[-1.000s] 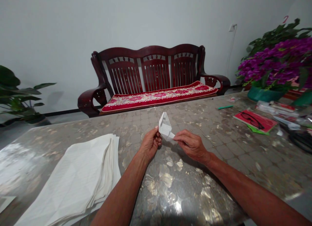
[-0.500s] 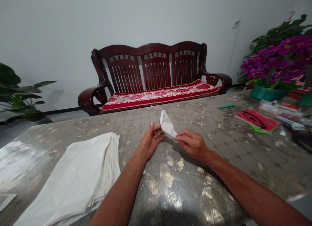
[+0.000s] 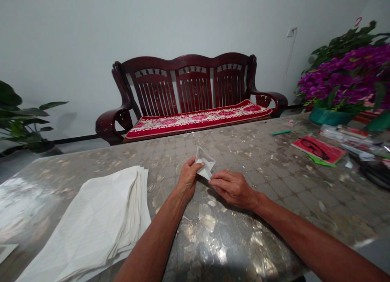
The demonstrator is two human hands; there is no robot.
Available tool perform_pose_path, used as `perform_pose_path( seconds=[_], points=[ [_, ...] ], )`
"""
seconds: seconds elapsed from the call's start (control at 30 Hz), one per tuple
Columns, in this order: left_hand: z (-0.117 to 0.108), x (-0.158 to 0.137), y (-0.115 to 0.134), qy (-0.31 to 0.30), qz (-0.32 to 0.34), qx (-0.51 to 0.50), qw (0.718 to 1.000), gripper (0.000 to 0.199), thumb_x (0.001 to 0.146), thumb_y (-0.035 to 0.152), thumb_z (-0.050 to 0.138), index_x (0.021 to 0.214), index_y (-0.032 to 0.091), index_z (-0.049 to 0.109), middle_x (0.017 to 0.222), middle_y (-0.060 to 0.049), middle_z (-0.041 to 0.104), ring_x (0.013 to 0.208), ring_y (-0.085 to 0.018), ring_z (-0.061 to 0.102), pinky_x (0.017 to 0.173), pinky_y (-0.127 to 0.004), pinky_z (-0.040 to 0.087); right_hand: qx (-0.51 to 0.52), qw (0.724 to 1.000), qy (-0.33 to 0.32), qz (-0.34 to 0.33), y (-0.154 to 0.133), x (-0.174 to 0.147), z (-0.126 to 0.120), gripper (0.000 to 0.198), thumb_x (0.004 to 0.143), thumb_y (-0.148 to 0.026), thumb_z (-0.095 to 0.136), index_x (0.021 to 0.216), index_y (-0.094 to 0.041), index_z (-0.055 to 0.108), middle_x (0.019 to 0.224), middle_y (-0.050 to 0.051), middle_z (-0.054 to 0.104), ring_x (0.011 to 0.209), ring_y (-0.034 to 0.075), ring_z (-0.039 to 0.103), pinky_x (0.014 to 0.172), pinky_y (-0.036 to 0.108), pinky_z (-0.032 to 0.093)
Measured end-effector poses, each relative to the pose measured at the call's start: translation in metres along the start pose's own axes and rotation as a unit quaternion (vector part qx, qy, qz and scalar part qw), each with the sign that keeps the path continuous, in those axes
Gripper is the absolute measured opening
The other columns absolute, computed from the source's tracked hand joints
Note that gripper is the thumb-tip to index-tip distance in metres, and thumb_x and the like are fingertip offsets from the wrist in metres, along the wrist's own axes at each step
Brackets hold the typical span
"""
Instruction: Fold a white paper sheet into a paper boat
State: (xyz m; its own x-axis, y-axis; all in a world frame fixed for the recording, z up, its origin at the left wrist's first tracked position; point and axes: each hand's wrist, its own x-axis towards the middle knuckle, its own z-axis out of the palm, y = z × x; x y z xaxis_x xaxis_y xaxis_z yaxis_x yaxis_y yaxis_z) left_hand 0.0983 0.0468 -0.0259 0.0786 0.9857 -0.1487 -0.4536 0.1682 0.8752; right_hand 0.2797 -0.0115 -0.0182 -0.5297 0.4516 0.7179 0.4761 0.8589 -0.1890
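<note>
A small folded white paper (image 3: 206, 163), with pointed corners and creases, is held above the table between both hands. My left hand (image 3: 188, 174) grips its left side, the thumb lying across the front and the other fingers behind, mostly hidden. At its lower right tip, my right hand (image 3: 233, 188) pinches the paper between thumb and fingers. To the left of my left forearm lies a thick stack of white paper sheets (image 3: 94, 217), the top one marked by creases.
The patterned table (image 3: 258, 160) carries a green pen (image 3: 281, 132), black eyeglasses (image 3: 315, 148) on a red booklet (image 3: 333, 152), and a teal pot (image 3: 330, 115) of purple flowers at right. Beyond the table stands a dark wooden bench (image 3: 195, 87). A leafy plant (image 3: 27, 115) is at left.
My left hand has closed its thumb onto the paper, having been open beside it. The paper has come lower and turned, showing a wider face. My right hand has shifted slightly down and left.
</note>
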Motion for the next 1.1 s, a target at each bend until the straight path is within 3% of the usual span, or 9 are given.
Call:
perform_pose_path(
  seconds=[0.07, 0.13, 0.17, 0.23, 0.37, 0.47, 0.6, 0.77, 1.1],
  points=[
    [-0.001, -0.001, 0.0, 0.004, 0.006, -0.002, 1.0, 0.033, 0.056, 0.02, 0.08, 0.087, 0.015, 0.068, 0.068, 0.002, 0.069, 0.056, -0.012, 0.059, 0.056, -0.023, 0.045, 0.069, 0.995, 0.034, 0.057, -0.002, -0.001, 0.0, 0.026, 0.093, -0.028, 0.064, 0.118, -0.024, 0.067, 0.108, 0.008, 0.073, 0.085, 0.018, 0.07, 0.071, 0.03, 0.057],
    [-0.001, -0.001, 0.001, 0.002, 0.004, -0.008, 1.0, 0.031, 0.056, 0.019, 0.078, 0.085, 0.015, 0.067, 0.07, 0.001, 0.07, 0.059, -0.013, 0.061, 0.059, -0.024, 0.046, 0.151, 0.967, 0.101, 0.179, 0.002, 0.002, 0.0, 0.028, 0.095, -0.036, 0.061, 0.119, -0.023, 0.067, 0.108, 0.009, 0.072, 0.076, 0.017, 0.07, 0.068, 0.03, 0.059],
    [-0.002, -0.001, 0.001, -0.001, 0.0, -0.012, 1.0, 0.031, 0.056, 0.018, 0.078, 0.085, 0.015, 0.067, 0.072, 0.0, 0.071, 0.061, -0.013, 0.063, 0.061, -0.024, 0.047, 0.192, 0.938, 0.133, 0.255, 0.006, 0.005, 0.001, 0.027, 0.097, -0.038, 0.057, 0.115, -0.022, 0.068, 0.105, 0.008, 0.072, 0.071, 0.015, 0.069, 0.065, 0.03, 0.059],
    [-0.002, -0.001, 0.002, -0.01, -0.005, -0.015, 1.0, 0.032, 0.057, 0.019, 0.079, 0.086, 0.014, 0.068, 0.076, -0.002, 0.073, 0.064, -0.014, 0.064, 0.063, -0.024, 0.048, 0.292, 0.853, 0.166, 0.399, 0.019, 0.013, 0.004, 0.029, 0.095, -0.044, 0.057, 0.104, -0.02, 0.07, 0.094, 0.007, 0.073, 0.063, 0.015, 0.068, 0.055, 0.027, 0.058],
    [-0.004, -0.001, 0.004, -0.027, -0.007, -0.008, 1.0, 0.037, 0.056, 0.021, 0.082, 0.09, 0.012, 0.07, 0.079, -0.005, 0.075, 0.066, -0.016, 0.065, 0.063, -0.025, 0.049, 0.487, 0.692, 0.029, 0.532, 0.042, 0.032, 0.014, 0.025, 0.086, -0.04, 0.07, 0.088, -0.016, 0.07, 0.088, 0.009, 0.074, 0.058, 0.013, 0.065, 0.044, 0.022, 0.054],
    [-0.004, -0.001, 0.004, -0.03, -0.01, -0.001, 0.999, 0.043, 0.054, 0.022, 0.085, 0.093, 0.011, 0.071, 0.079, -0.006, 0.075, 0.064, -0.016, 0.065, 0.062, -0.026, 0.049, 0.552, 0.625, -0.029, 0.551, 0.047, 0.04, 0.023, 0.021, 0.086, -0.035, 0.068, 0.088, -0.014, 0.07, 0.075, 0.006, 0.072, 0.052, 0.01, 0.062, 0.04, 0.017, 0.047],
    [-0.003, -0.003, 0.005, -0.038, -0.016, 0.021, 0.999, 0.043, 0.054, 0.023, 0.086, 0.093, 0.011, 0.07, 0.075, -0.005, 0.074, 0.06, -0.016, 0.064, 0.06, -0.026, 0.048, 0.58, 0.6, -0.018, 0.55, 0.049, 0.039, 0.03, 0.018, 0.085, -0.032, 0.071, 0.082, -0.014, 0.068, 0.058, -0.002, 0.063, 0.044, 0.007, 0.053, 0.036, 0.014, 0.036],
    [-0.002, -0.004, 0.005, -0.04, -0.023, 0.036, 0.998, 0.042, 0.054, 0.02, 0.082, 0.094, 0.011, 0.07, 0.076, -0.005, 0.074, 0.058, -0.016, 0.064, 0.061, -0.027, 0.048, 0.628, 0.551, -0.02, 0.55, 0.057, 0.035, 0.028, 0.02, 0.081, -0.032, 0.077, 0.085, -0.015, 0.067, 0.062, -0.002, 0.064, 0.047, 0.007, 0.055, 0.037, 0.014, 0.036],
    [0.002, -0.003, 0.003, -0.033, -0.029, 0.063, 0.997, 0.038, 0.053, 0.02, 0.081, 0.089, 0.013, 0.072, 0.068, -0.003, 0.072, 0.054, -0.016, 0.063, 0.054, -0.025, 0.046, 0.658, 0.536, -0.046, 0.526, 0.061, 0.033, 0.025, 0.031, 0.073, -0.034, 0.085, 0.081, -0.016, 0.062, 0.067, -0.004, 0.059, 0.049, 0.006, 0.051, 0.04, 0.015, 0.038]
  ],
)
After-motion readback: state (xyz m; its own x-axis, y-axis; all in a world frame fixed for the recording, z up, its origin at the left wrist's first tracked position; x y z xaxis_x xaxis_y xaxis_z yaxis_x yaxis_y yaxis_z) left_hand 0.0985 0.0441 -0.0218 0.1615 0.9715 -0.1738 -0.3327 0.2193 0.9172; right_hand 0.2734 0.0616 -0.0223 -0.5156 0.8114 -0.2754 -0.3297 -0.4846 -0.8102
